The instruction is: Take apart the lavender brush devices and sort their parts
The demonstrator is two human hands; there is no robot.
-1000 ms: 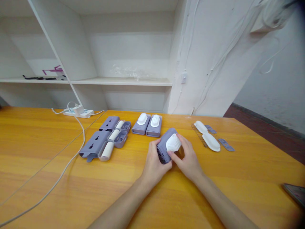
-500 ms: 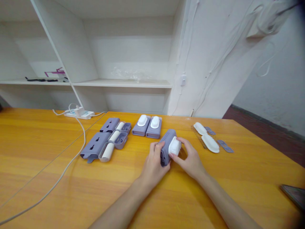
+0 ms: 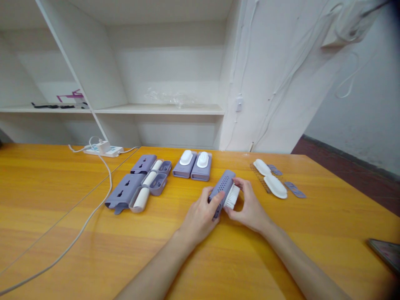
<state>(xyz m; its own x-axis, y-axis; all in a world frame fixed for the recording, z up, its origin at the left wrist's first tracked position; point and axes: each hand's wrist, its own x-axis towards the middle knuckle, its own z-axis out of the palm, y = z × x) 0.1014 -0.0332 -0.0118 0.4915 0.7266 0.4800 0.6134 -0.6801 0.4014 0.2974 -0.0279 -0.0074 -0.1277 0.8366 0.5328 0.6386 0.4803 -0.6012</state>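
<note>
Both my hands hold a purple brush block [image 3: 221, 186] with white bristles [image 3: 232, 196] just above the wooden table [image 3: 78, 258]. My left hand [image 3: 200, 214] grips its near end, thumb on the perforated back. Around the bristle side my right hand [image 3: 250, 206] has its fingers closed. The block is tilted with its holed back facing up and left. Two finished purple blocks with white tops [image 3: 193, 164] lie side by side behind it.
Two open purple cases with white rollers [image 3: 137, 187] lie to the left. White brush pads [image 3: 271, 177] and small purple strips [image 3: 294, 189] lie on the right. A power strip [image 3: 101, 148] and its white cable [image 3: 93, 212] cross the left side. A dark phone [image 3: 386, 252] rests at the right edge.
The block has been rolled over in my hands: its white bristles faced up a second ago and now face right, with the perforated back on top.
</note>
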